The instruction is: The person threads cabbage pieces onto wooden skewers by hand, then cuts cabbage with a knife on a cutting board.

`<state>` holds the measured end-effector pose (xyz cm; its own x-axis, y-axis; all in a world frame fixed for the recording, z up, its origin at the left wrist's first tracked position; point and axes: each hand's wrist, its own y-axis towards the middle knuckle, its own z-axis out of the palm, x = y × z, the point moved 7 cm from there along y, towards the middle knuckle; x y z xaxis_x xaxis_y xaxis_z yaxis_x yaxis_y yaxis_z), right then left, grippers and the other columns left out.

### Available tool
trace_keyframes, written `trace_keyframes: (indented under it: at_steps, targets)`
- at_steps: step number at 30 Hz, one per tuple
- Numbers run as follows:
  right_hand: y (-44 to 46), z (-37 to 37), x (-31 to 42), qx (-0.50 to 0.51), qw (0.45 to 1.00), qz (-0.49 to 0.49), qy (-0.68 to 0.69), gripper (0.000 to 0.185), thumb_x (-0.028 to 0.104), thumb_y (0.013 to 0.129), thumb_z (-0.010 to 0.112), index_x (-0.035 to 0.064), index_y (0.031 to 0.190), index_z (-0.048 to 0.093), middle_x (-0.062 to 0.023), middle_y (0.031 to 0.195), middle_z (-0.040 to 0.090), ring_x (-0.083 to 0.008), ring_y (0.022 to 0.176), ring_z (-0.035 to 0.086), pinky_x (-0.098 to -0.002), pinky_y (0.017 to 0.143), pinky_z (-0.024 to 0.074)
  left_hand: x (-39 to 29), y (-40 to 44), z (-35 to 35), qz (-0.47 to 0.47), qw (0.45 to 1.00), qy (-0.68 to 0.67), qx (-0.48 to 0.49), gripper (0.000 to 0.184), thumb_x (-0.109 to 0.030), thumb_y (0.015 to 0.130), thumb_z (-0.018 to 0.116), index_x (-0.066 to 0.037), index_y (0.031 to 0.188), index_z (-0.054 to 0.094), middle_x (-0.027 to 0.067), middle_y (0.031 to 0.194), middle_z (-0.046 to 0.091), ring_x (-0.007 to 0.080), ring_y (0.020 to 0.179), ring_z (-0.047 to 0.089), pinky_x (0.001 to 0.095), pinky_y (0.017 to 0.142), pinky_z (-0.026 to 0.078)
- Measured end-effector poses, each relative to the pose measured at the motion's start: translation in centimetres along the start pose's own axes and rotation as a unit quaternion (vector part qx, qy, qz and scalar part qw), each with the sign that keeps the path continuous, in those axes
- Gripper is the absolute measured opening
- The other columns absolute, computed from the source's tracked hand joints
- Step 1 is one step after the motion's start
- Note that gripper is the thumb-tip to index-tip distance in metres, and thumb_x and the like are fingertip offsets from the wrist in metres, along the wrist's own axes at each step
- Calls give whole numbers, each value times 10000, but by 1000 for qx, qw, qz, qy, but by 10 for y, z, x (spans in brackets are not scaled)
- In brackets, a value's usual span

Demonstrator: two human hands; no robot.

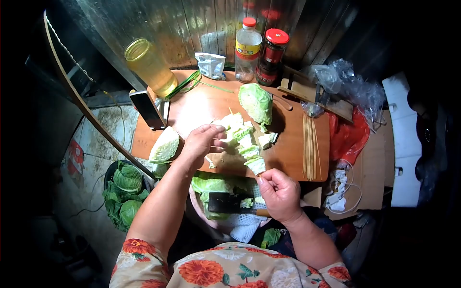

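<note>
My right hand (281,196) is closed around the lower end of a skewer, just in front of the board's near edge. Cut cabbage pieces (249,152) are threaded along this skewer, which slants up and away to the left. My left hand (204,140) is beside the far pieces, its fingers slightly bent and apart; whether they touch the cabbage I cannot tell. A loose cabbage chunk (268,140) lies right of the skewer. Behind it sits a larger piece of cabbage (256,104), and a cut wedge (164,145) rests at the board's left.
Bamboo skewers (309,146) lie at the right of the wooden board (288,161). A phone (146,109) leans on a stand at left. Bottles and jars line the back. Below the near edge, a cleaver (225,202) lies over a basin of cabbage. Whole cabbages (127,177) stand lower left.
</note>
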<state>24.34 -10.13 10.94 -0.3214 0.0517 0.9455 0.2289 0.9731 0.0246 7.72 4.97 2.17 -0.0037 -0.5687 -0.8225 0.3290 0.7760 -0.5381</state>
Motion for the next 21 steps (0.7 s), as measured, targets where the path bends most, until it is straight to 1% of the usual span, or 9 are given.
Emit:
trace_keyframes:
  at_steps: [1,2,3,6,11,13,15,18,21]
  targets:
    - [0,0,1,1,1000,-3,-2,93,47,885,616,3,809,586,51,598,490,-10,540,415,-192,482,340,-3,-2,7,8,992,-123,31,256,-268,923,574,-32,1022,590,65,895,627,176,716,633,310,649,511]
    - [0,1,1,4,1000,5,-15,78,68,871,627,15,818,605,-12,600,536,-76,525,481,-233,499,389,2,5,9,18,985,-156,70,477,-411,948,513,22,1147,537,123,1005,605,267,878,637,394,726,543]
    - [0,3,0,8,1000,14,-27,70,89,856,637,27,827,623,-74,602,581,-141,511,548,-274,515,438,1,3,11,21,985,-159,70,477,-411,948,513,22,1147,537,123,1005,605,267,878,637,394,726,543]
    - [-1,7,-2,9,999,14,-29,71,89,855,638,27,825,620,-75,608,581,-147,515,548,-279,520,444,-3,-6,29,14,976,-200,88,604,-579,918,459,-37,1178,521,94,1050,605,241,1005,596,402,829,501]
    - [-1,12,-5,10,1000,14,-26,69,90,857,634,29,829,621,-84,613,584,-158,516,551,-278,526,450,3,-7,39,2,972,-225,65,576,-575,929,440,-66,1193,493,87,1037,607,232,947,598,382,798,493]
    - [-1,13,-3,12,999,12,-32,73,91,860,634,26,829,621,-78,609,583,-142,519,549,-274,526,448,-4,-13,55,46,948,-290,125,590,-577,930,433,-62,1217,457,103,1003,603,239,910,599,385,791,492]
    - [-1,13,-3,14,999,11,-39,76,91,862,633,24,829,621,-71,605,582,-127,523,546,-270,526,447,1,-9,54,37,948,-295,115,619,-595,925,420,-53,1222,438,142,1027,589,258,882,609,390,779,499]
    - [3,-1,-8,-41,997,34,55,99,95,896,611,18,834,620,-4,601,547,-58,533,501,-226,506,411,0,-11,44,17,964,-262,51,672,-609,928,392,-31,1270,418,181,1104,553,268,864,622,392,761,513]
    - [8,-20,-11,-92,986,60,123,113,100,928,581,16,862,616,50,635,530,-18,539,457,-178,497,369,-3,-3,24,46,970,-239,-17,561,-532,943,438,-44,1216,481,108,958,612,216,802,634,350,713,526]
